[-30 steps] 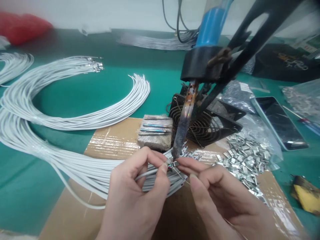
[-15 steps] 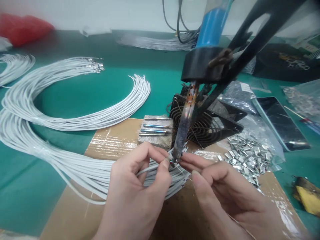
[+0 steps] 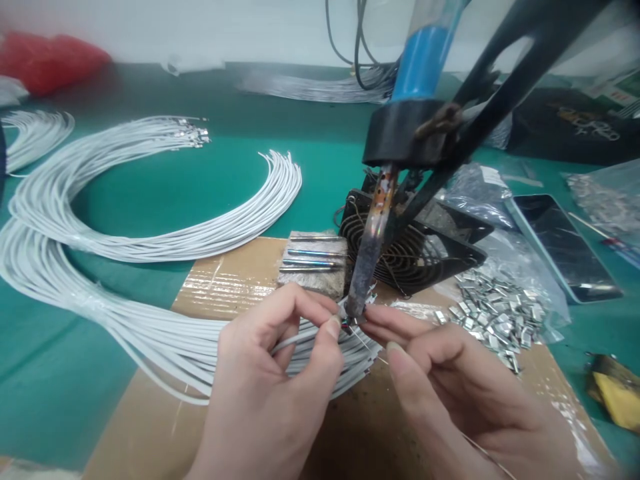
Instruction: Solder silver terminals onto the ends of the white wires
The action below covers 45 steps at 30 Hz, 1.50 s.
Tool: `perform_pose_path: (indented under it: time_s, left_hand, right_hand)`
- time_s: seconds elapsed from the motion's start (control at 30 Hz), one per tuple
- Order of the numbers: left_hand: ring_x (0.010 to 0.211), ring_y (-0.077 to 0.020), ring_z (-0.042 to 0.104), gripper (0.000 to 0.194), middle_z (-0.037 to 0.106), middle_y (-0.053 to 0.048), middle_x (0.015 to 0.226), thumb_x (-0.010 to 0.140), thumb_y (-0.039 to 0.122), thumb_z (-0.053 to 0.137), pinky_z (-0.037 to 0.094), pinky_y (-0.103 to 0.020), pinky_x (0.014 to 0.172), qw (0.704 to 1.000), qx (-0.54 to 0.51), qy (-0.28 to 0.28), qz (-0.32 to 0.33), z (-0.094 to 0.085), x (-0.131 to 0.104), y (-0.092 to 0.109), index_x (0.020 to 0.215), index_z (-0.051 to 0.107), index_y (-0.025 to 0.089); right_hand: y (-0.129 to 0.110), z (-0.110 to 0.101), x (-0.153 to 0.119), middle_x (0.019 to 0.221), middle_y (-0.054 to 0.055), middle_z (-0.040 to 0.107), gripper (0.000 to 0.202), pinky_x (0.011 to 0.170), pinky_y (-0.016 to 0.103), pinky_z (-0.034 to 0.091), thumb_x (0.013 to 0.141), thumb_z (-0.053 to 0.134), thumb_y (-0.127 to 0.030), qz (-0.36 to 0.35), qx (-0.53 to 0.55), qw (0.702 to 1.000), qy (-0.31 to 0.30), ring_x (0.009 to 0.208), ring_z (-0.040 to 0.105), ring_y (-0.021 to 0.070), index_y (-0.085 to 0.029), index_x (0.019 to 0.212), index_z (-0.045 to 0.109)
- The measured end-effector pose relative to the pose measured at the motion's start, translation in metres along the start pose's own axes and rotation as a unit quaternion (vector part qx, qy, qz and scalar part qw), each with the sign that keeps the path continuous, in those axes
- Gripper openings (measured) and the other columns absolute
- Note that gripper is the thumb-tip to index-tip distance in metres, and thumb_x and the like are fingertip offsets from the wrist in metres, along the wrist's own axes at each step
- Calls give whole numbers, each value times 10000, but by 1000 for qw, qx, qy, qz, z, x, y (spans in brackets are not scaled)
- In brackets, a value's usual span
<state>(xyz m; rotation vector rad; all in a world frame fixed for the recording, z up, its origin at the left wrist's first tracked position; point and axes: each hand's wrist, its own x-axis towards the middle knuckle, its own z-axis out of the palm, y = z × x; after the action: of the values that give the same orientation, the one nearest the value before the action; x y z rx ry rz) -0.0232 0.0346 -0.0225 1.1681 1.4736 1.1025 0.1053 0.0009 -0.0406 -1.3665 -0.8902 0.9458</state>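
Observation:
My left hand (image 3: 275, 387) pinches one white cable (image 3: 287, 342) between thumb and forefinger, close to its end, where small coloured wires show. Just beyond those fingertips is the tip of a soldering iron (image 3: 369, 257), fixed in a stand and pointing down. Thin solder wire (image 3: 364, 340) runs from the tip area to my right hand (image 3: 465, 387) and emerges again below its thumb. The right fingers are curled around it, their tips beside the iron's tip. A small metal part seems to sit there, mostly hidden. Under both hands lies a bundle of white cables (image 3: 175, 340).
Behind the iron stands a black fan (image 3: 415, 257). Metal rods rest on a grey block (image 3: 315, 283). Many small metal shells (image 3: 500, 317) are heaped at right, near a phone (image 3: 565, 247) and a yellow sponge (image 3: 617, 397). Another cable bundle (image 3: 165, 247) curves at left. Cardboard (image 3: 220, 287) covers the worktop.
Both hands stay at the iron's tip with nearly the same hold. The view shifts very slightly.

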Motion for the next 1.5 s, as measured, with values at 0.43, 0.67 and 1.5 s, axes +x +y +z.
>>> perform_pose_path:
  time_s: [0.43,0.67,1.5]
  left_hand:
    - [767,-122,760,198,776,38,818,874,142,690,585,-142,655,1000,-5,5,-8,3,-1,3,699,688,237]
    - [779,-129,761,185,783,35,838,868,149,698,575,-147,637,1000,7,12,-7,3,0,5,708,698,243]
    - [764,-121,761,204,783,35,839,883,138,704,587,-142,670,1000,-10,-1,-11,1,-1,-1,705,696,238]
  right_hand:
    - [0,0,0,1140,9,855,262,947,191,632,940,764,-265,4,-1,1000,6,1067,822,175,-249,695,670]
    - [-1,0,1,1141,-7,854,253,930,157,625,951,736,-213,1,3,1000,4,1051,824,150,-249,712,660]
    - [0,-1,2,1089,-23,868,254,887,88,602,942,754,-239,-9,-22,1000,6,1013,827,123,-259,705,665]
